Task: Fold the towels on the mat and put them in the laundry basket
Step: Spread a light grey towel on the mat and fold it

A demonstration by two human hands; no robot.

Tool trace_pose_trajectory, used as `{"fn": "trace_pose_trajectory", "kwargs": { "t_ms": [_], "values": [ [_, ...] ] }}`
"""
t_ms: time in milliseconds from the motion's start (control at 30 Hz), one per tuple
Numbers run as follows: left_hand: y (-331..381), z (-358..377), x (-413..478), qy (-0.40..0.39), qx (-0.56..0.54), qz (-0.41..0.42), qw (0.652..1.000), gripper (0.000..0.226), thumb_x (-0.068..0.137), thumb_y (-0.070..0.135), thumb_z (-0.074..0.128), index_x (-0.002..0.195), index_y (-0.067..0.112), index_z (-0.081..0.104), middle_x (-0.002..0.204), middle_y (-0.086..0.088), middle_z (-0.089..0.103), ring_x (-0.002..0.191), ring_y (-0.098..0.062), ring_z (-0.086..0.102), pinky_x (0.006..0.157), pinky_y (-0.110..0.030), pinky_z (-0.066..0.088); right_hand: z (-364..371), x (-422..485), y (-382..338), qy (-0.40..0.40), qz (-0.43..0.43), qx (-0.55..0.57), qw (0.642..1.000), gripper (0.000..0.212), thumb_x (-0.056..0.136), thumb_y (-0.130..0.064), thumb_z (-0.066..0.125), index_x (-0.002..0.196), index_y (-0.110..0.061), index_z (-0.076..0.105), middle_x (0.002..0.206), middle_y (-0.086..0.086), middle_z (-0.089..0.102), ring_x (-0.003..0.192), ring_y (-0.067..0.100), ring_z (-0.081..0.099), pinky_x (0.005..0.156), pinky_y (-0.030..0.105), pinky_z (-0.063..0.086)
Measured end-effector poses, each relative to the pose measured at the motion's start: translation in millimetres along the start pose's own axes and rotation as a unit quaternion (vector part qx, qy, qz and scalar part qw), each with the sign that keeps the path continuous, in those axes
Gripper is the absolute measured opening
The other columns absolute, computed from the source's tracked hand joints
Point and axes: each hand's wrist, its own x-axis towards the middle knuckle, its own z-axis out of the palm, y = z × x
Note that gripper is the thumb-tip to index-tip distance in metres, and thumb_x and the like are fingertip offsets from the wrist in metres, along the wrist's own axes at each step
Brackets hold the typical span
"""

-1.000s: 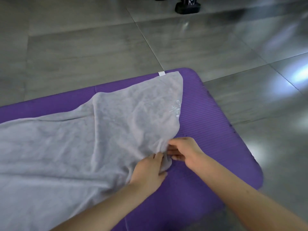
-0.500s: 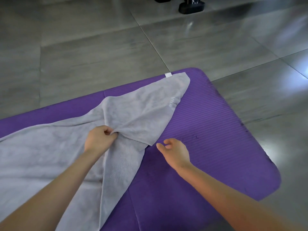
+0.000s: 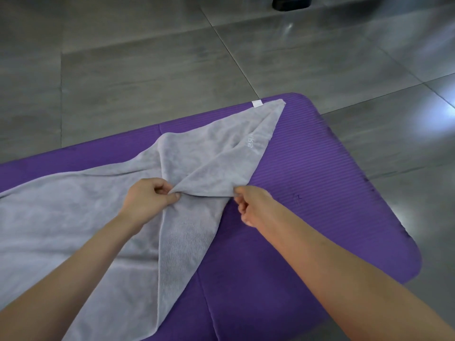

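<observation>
A large grey towel (image 3: pixel 73 217) lies spread over the purple mat (image 3: pixel 320 193), with a white tag at its far corner. A flap of it is folded back toward the left. My left hand (image 3: pixel 150 198) pinches the towel's edge at the fold's point. My right hand (image 3: pixel 248 205) grips the same edge a little to the right, where the cloth meets the bare mat. Between the two hands the edge is pulled taut and lifted slightly. No laundry basket is in view.
Grey floor tiles (image 3: pixel 147 70) surround the mat. A dark object (image 3: pixel 291 2) stands on the floor at the top edge. The mat's right part is bare purple foam.
My left hand drew the towel's corner leftward over the cloth. My right hand, free half a second ago, now grips the towel's edge beside the left hand.
</observation>
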Motion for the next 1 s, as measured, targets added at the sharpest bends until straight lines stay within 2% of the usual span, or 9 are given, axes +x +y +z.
{"fn": "trace_pose_trajectory", "kwargs": {
  "t_ms": [133, 233, 333, 433, 567, 767, 867, 933, 1000],
  "values": [
    [27.1, 3.8, -14.3, -0.082, 0.075, 0.081, 0.990, 0.009, 0.073, 0.019, 0.077, 0.075, 0.014, 0.070, 0.070, -0.005, 0.065, 0.055, -0.003, 0.051, 0.062, -0.022, 0.042, -38.1, -23.3, -17.8, 0.108, -0.189, -0.065, 0.974, 0.019, 0.078, -0.016, 0.067, 0.065, -0.005, 0.058, 0.056, 0.000, 0.053, 0.046, 0.012, 0.040, 0.048, 0.023, 0.035],
    [60.4, 31.3, -41.3, -0.147, 0.186, 0.214, 0.948, 0.014, 0.076, 0.025, 0.074, 0.077, 0.015, 0.065, 0.076, 0.004, 0.065, 0.061, 0.008, 0.052, 0.059, -0.010, 0.036, -79.1, -46.8, -30.0, 0.241, -0.372, -0.227, 0.867, 0.017, 0.077, -0.027, 0.062, 0.067, -0.014, 0.062, 0.059, -0.004, 0.054, 0.061, 0.020, 0.050, 0.062, 0.029, 0.038],
    [79.7, 78.6, -71.9, -0.213, 0.204, 0.306, 0.905, 0.017, 0.085, 0.032, 0.064, 0.094, 0.018, 0.066, 0.090, 0.007, 0.067, 0.067, 0.004, 0.052, 0.063, -0.010, 0.034, -125.1, -66.8, -30.5, 0.331, -0.461, -0.301, 0.767, 0.007, 0.082, -0.026, 0.060, 0.080, -0.020, 0.057, 0.074, -0.008, 0.057, 0.073, 0.019, 0.048, 0.069, 0.029, 0.035],
    [76.4, 116.7, -82.8, -0.271, 0.218, 0.321, 0.881, 0.023, 0.090, 0.032, 0.055, 0.109, 0.022, 0.063, 0.106, 0.008, 0.063, 0.091, -0.006, 0.054, 0.072, -0.015, 0.035, -173.2, -52.6, -11.2, 0.361, -0.421, -0.317, 0.769, 0.012, 0.078, -0.012, 0.060, 0.080, -0.021, 0.053, 0.081, -0.002, 0.061, 0.079, 0.025, 0.056, 0.070, 0.032, 0.036],
    [55.9, 131.7, -73.7, -0.280, 0.293, 0.315, 0.858, 0.029, 0.091, 0.028, 0.051, 0.118, 0.021, 0.060, 0.118, -0.001, 0.057, 0.110, -0.018, 0.053, 0.087, -0.023, 0.038, -221.7, -1.1, 28.3, 0.363, -0.256, -0.401, 0.801, 0.018, 0.080, -0.010, 0.052, 0.095, -0.019, 0.058, 0.097, 0.010, 0.066, 0.092, 0.034, 0.060, 0.071, 0.033, 0.039],
    [24.7, 114.0, -57.3, -0.233, 0.390, 0.295, 0.840, 0.046, 0.086, 0.034, 0.039, 0.125, 0.019, 0.057, 0.130, -0.009, 0.049, 0.121, -0.030, 0.044, 0.094, -0.036, 0.043, -235.0, 28.4, 31.2, 0.356, -0.295, -0.545, 0.699, 0.041, 0.089, -0.036, 0.046, 0.126, -0.020, 0.051, 0.126, 0.012, 0.054, 0.109, 0.036, 0.051, 0.081, 0.039, 0.041],
    [9.9, 108.9, -57.0, -0.245, 0.473, 0.262, 0.805, 0.058, 0.095, 0.044, 0.043, 0.148, 0.032, 0.022, 0.157, -0.007, 0.010, 0.143, -0.025, 0.011, 0.112, -0.034, 0.025, -234.6, 42.1, 28.7, 0.237, -0.336, -0.671, 0.618, 0.074, 0.079, -0.064, 0.018, 0.141, -0.031, 0.040, 0.148, 0.012, 0.037, 0.134, 0.033, 0.035, 0.104, 0.047, 0.030],
    [2.3, 108.5, -59.3, -0.257, 0.484, 0.253, 0.797, 0.068, 0.094, 0.050, 0.041, 0.149, 0.036, 0.005, 0.158, -0.005, -0.009, 0.145, -0.025, -0.005, 0.115, -0.034, 0.013, -237.4, 46.8, 33.0, 0.188, -0.300, -0.709, 0.610, 0.074, 0.081, -0.070, 0.009, 0.147, -0.040, 0.020, 0.158, 0.003, 0.013, 0.145, 0.024, 0.014, 0.113, 0.050, 0.015],
    [-0.5, 108.0, -65.1, -0.268, 0.489, 0.262, 0.787, 0.074, 0.093, 0.053, 0.042, 0.149, 0.035, -0.002, 0.157, -0.007, -0.018, 0.145, -0.027, -0.013, 0.116, -0.034, 0.006, -247.2, 48.5, 40.2, 0.205, -0.266, -0.697, 0.634, 0.064, 0.089, -0.069, 0.018, 0.147, -0.046, 0.008, 0.160, -0.004, 0.001, 0.147, 0.019, 0.003, 0.114, 0.055, 0.008]
  ]
}}
